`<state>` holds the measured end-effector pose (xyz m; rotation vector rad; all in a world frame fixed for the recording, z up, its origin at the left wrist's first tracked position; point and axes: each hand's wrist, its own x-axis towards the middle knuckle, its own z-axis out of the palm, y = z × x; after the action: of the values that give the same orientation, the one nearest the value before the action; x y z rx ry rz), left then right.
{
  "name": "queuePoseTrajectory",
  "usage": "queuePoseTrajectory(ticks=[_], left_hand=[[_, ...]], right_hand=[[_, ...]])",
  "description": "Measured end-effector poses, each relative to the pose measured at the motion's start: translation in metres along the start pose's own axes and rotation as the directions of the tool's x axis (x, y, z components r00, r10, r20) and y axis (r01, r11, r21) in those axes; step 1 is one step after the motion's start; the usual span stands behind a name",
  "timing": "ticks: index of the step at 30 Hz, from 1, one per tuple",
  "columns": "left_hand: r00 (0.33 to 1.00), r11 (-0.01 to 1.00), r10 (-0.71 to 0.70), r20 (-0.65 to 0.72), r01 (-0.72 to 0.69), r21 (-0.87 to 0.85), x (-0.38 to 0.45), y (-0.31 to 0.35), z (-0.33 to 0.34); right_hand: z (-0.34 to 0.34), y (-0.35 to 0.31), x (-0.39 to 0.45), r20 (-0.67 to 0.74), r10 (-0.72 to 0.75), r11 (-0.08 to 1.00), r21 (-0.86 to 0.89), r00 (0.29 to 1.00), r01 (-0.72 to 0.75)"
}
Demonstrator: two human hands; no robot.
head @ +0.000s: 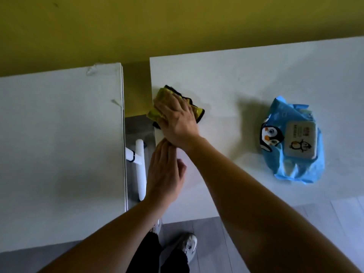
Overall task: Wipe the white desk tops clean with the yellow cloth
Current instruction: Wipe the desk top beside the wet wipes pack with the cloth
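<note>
At the right white surface's [236, 75] left edge, the right hand [177, 119] presses one yellow black-trimmed cloth [167, 95], fingers spread; left hand [163, 170] flat, fingers straight. One blue wet-wipe pack [291, 142], lid closed.

Yellow cloth [160, 113] w/ black trim, white desks [236, 79], blue penguin-print pack [291, 140].

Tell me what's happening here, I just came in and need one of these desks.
A person is wiping the right white desk. Their right hand presses the yellow cloth flat near that desk's left edge, by the gap between the desks. The left hand rests open on the same desk, just below. A blue wet-wipes pack lies farther right. The left white desk has no hand on it.
</note>
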<state>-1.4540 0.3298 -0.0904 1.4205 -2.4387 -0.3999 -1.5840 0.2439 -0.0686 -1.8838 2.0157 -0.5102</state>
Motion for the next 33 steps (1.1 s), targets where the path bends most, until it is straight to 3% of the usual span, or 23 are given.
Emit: queuePoseTrajectory(ticks=[2,4,7,10,13,15,17,19,21,22,24,25,27,30,32,33], left_hand=[[1.0,0.999,0.022,0.007,-0.022,0.026,-0.002,-0.001,0.0],[0.999,0.999,0.044,0.013,-0.044,0.02,-0.001,-0.001,-0.002],[0.999,0.999,0.035,-0.005,-0.035,-0.003,0.018,-0.003,-0.01],[0.998,0.998,-0.055,-0.032,0.053,-0.04,0.06,-0.008,-0.011],[0.997,0.997,-0.08,0.008,0.08,-0.011,0.082,-0.01,-0.006],[0.997,0.997,-0.08,0.002,0.08,-0.004,0.082,-0.009,-0.003],[0.997,0.997,-0.072,-0.021,0.072,-0.011,0.08,-0.008,-0.002],[0.995,0.995,-0.098,-0.018,0.098,0.013,0.08,-0.007,-0.003],[0.992,0.991,-0.122,-0.012,0.122,0.05,0.079,-0.007,-0.004],[0.993,0.992,-0.116,-0.018,0.117,0.049,0.079,-0.007,-0.004],[0.996,0.996,-0.087,-0.032,0.087,0.022,0.08,-0.009,-0.002],[0.997,0.998,-0.069,-0.04,0.069,0.011,0.081,-0.011,-0.001],[0.998,0.999,-0.035,-0.044,0.035,0.0,0.082,-0.012,0.0],[0.999,0.999,0.021,-0.026,-0.022,-0.039,0.083,-0.013,0.001],[0.999,0.998,0.029,-0.025,-0.031,-0.052,0.085,-0.014,0.002],[0.999,0.998,0.026,-0.022,-0.027,-0.05,0.085,-0.015,0.003]], right_hand=[[-0.005,0.002,0.001,0.013,-0.041,0.999,0.012,0.999,0.041],[-0.014,0.03,-0.001,0.022,-0.01,0.995,-0.1,1.0,0.012],[-0.046,0.097,-0.001,-0.105,0.256,0.928,-0.251,0.961,-0.275],[-0.073,0.139,-0.001,-0.148,0.539,0.833,-0.051,0.829,-0.551],[-0.069,0.132,0.012,-0.198,0.594,0.795,-0.004,0.78,-0.606],[-0.057,0.106,0.031,-0.177,0.456,0.871,-0.113,0.872,-0.478],[-0.038,0.067,0.053,-0.04,0.144,0.963,-0.222,0.989,-0.149],[-0.021,0.028,0.071,0.062,-0.062,0.985,-0.159,0.996,0.072],[-0.013,0.01,0.081,0.073,-0.069,0.998,0.0,0.995,0.069],[-0.012,0.013,0.083,0.081,-0.074,0.997,0.0,0.994,0.074],[-0.016,0.041,0.079,0.128,-0.058,0.972,-0.218,0.99,0.086],[-0.025,0.062,0.077,0.11,0.005,0.954,-0.299,0.994,0.028],[-0.048,0.109,0.072,-0.035,0.23,0.923,-0.308,0.973,-0.229],[-0.082,0.157,0.064,-0.24,0.54,0.822,-0.056,0.807,-0.567],[-0.087,0.156,0.078,-0.261,0.65,0.742,0.015,0.713,-0.671],[-0.082,0.145,0.093,-0.25,0.656,0.736,0.001,0.713,-0.677]])
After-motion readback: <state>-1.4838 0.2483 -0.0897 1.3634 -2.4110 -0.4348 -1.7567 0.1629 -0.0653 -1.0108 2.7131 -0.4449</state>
